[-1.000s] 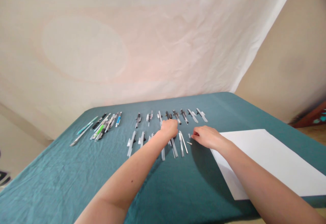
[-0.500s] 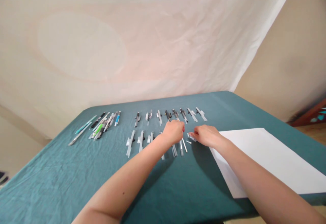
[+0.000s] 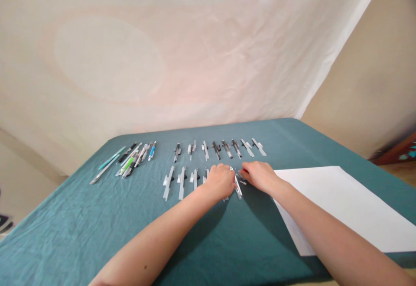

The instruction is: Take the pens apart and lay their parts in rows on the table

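My left hand (image 3: 221,182) is over the right end of the front row of pens, fingers curled down and closed. Its fingertips are beside a clear pen barrel (image 3: 238,189); whatever they grip is hidden. My right hand (image 3: 259,175) is just to the right, its thumb and fingers pinched together at a small clear pen cap (image 3: 241,176). A tiny pale pen tip (image 3: 243,183) lies below those fingers. Left of my left hand, taken-apart pens lie in the front row, such as a clear barrel with its cap (image 3: 168,183). My left hand covers part of this row.
Behind my hands runs a second row of dismantled pens, with a black pen (image 3: 216,150) among them. A loose pile of pens, including a green pen (image 3: 127,164) and a blue pen (image 3: 152,151), lies at left. White paper (image 3: 344,212) covers the right side of the green tablecloth (image 3: 81,229).
My left hand has come down and nearer to me, from above the front row onto its right end. My right hand has shifted slightly, staying at the cap. The view has moved a little.
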A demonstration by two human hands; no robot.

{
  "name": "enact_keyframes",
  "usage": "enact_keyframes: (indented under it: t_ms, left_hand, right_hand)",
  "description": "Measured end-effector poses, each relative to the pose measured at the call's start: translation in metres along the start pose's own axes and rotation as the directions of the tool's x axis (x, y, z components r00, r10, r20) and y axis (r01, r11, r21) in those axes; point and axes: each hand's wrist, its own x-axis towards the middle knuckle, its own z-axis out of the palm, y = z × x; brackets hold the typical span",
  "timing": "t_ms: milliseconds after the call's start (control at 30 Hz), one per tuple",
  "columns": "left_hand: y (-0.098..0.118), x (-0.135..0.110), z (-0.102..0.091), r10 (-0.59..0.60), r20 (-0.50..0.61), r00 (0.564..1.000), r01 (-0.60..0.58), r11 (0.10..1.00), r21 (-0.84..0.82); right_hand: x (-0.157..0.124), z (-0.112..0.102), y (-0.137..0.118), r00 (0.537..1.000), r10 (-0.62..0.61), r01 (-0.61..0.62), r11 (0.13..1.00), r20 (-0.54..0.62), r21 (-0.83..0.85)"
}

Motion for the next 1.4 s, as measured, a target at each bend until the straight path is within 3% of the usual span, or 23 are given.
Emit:
enact_keyframes:
  t_ms: [133,333,500,733,867,967,1033,1067,1167,1267,1333,1400]
  left_hand:
    - [-0.002,-0.001,0.001,-0.029,-0.012,1.000,0.029,1.000,0.007]
    - [-0.006,0.000,0.004,-0.030,-0.038,0.999,0.031,0.999,0.020]
    - [-0.009,0.000,0.007,-0.025,-0.042,0.999,0.025,1.000,0.010]
    - [-0.013,-0.011,-0.007,-0.046,-0.046,0.998,0.045,0.999,-0.024]
    - [-0.040,-0.022,-0.019,-0.071,-0.157,0.985,0.057,0.994,-0.091]
    - [-0.089,-0.036,-0.025,-0.189,-0.257,0.948,0.159,0.978,-0.133]
    - [-0.133,-0.051,-0.027,-0.351,-0.298,0.888,0.327,0.936,-0.130]
    - [-0.156,-0.062,-0.028,-0.454,-0.315,0.834,0.440,0.890,-0.119]
    - [-0.221,-0.102,-0.023,-0.732,-0.348,0.586,0.757,0.647,-0.085]
    - [-0.265,-0.144,-0.009,-0.850,-0.352,0.391,0.889,0.448,-0.096]
    - [-0.281,-0.164,0.001,-0.894,-0.320,0.315,0.921,0.369,-0.124]
    - [-0.288,-0.175,0.010,-0.924,-0.266,0.274,0.933,0.322,-0.158]
  right_hand:
    - [-0.004,-0.002,0.001,0.999,-0.015,0.013,0.999,-0.037,-0.034]
    - [-0.009,-0.003,-0.001,1.000,-0.003,0.004,0.999,0.022,-0.046]
    - [-0.010,-0.006,-0.009,1.000,-0.008,0.008,1.000,0.000,-0.010]
    - [-0.009,-0.002,-0.007,1.000,-0.005,0.005,1.000,-0.006,0.003]
    - [-0.005,0.000,-0.004,0.998,0.034,-0.032,0.999,-0.055,0.039]
    - [0.000,0.002,0.000,0.994,0.063,-0.056,0.995,-0.090,0.078]
    - [0.003,0.003,0.003,0.991,0.084,-0.072,0.991,-0.102,0.113]
    - [0.004,0.005,0.004,0.989,0.099,-0.085,0.987,-0.108,0.134]
    - [0.009,0.009,0.007,0.983,0.142,-0.118,0.974,-0.119,0.194]
    - [0.013,0.015,0.009,0.979,0.157,-0.125,0.967,-0.131,0.220]
    - [0.015,0.018,0.009,0.977,0.163,-0.130,0.965,-0.135,0.227]
    - [0.016,0.021,0.009,0.977,0.170,-0.136,0.962,-0.130,0.237]
